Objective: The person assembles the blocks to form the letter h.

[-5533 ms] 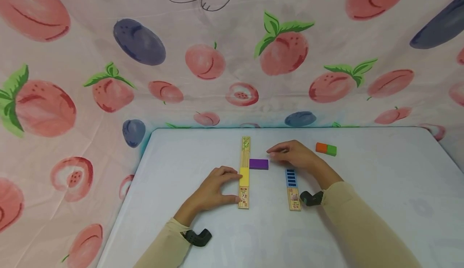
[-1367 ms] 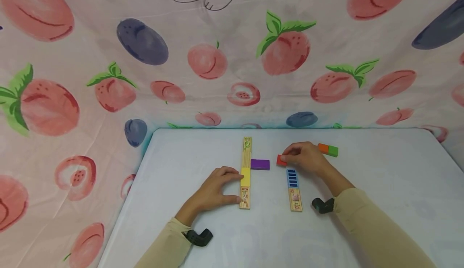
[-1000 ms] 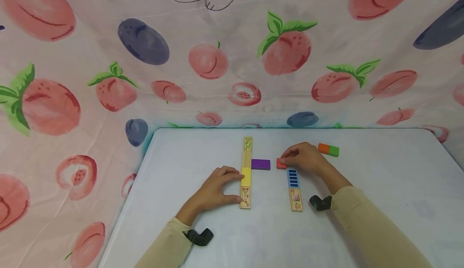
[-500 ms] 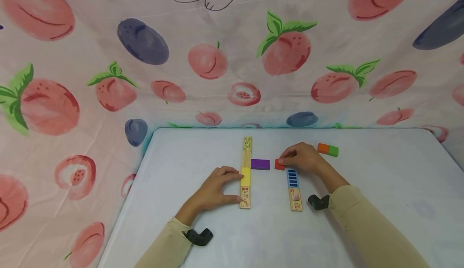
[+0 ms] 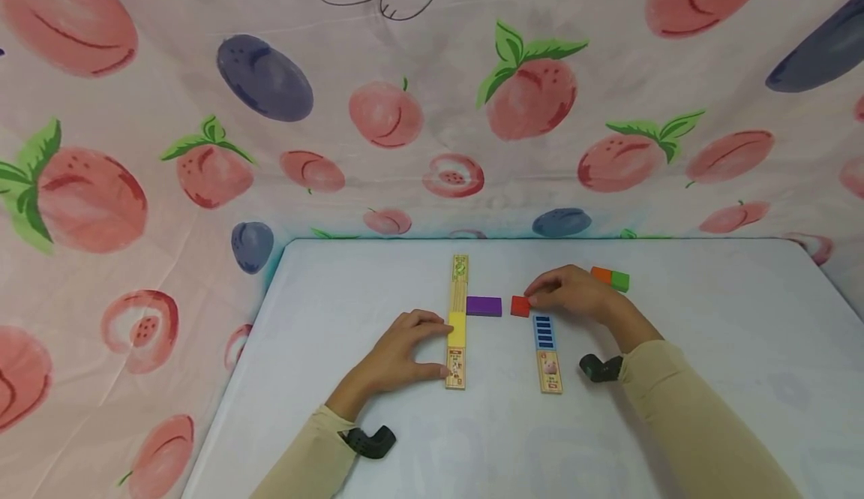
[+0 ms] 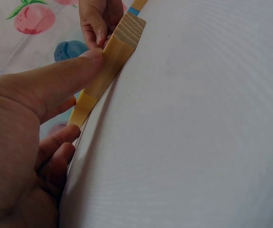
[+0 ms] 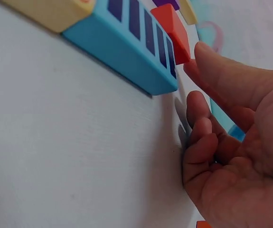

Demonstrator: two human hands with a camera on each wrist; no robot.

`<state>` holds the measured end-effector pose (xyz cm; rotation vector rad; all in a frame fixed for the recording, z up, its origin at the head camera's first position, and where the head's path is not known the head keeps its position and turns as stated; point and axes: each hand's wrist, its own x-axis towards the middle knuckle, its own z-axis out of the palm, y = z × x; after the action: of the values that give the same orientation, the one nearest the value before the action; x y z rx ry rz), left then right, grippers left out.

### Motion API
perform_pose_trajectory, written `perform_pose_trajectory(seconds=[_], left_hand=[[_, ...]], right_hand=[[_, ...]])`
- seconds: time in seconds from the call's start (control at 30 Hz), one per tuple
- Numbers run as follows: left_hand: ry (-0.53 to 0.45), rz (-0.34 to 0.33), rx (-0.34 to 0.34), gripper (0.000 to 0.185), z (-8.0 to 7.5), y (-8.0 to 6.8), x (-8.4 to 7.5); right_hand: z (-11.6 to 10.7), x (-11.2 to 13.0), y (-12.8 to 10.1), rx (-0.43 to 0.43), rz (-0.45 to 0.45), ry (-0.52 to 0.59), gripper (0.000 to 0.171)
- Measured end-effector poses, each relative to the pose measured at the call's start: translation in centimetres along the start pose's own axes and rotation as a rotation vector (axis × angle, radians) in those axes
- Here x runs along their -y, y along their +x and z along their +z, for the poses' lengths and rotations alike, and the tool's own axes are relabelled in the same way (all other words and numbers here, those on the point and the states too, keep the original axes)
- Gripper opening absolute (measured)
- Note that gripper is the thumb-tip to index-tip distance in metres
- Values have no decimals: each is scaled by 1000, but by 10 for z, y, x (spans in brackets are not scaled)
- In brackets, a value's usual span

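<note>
My left hand [image 5: 401,353] lies beside the left column of wooden dominoes. Its index fingertip touches the yellow half [image 5: 457,329], and its thumb rests at the printed half [image 5: 455,368] below. A purple domino [image 5: 484,306] extends to the right from this column. Across a small gap from it lies a red domino [image 5: 520,306]. At the red piece's right end is my right hand [image 5: 570,293], thumb and index just off it in the right wrist view, other fingers loosely bent. Just below stands a domino with a blue barred half [image 7: 127,38] and a printed half.
An orange and green domino [image 5: 619,281] lies behind the right hand, partly covered by it. The white table [image 5: 337,274] ends at a fruit-patterned cloth [image 5: 405,49] at the back and left. A dark device [image 5: 371,443] is worn at each wrist.
The red domino, not visible 5.5 s ago, was brought in by the right hand and moved left and nearer, toward the purple one. The right fingers have since come off it. The left hand stays put.
</note>
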<state>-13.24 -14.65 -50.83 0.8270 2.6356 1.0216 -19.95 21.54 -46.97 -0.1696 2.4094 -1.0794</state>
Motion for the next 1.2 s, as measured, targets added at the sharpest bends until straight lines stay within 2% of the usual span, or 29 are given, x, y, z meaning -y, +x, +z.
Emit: perform_pose_trajectory(seconds=[0.3, 0.6, 0.9, 1.2], left_hand=[[4, 3, 0, 64, 0, 0, 1], [-4, 1, 3, 64, -1, 0, 0], [-1, -1, 7, 64, 0, 1, 1], [3, -1, 10, 64, -1, 1, -1]], right_hand=[[2, 4, -1, -13, -18, -18, 24], [5, 7, 0, -43, 27, -29, 23], [7, 14, 0, -29, 27, -87, 25], [5, 13, 0, -32, 28, -76, 24]])
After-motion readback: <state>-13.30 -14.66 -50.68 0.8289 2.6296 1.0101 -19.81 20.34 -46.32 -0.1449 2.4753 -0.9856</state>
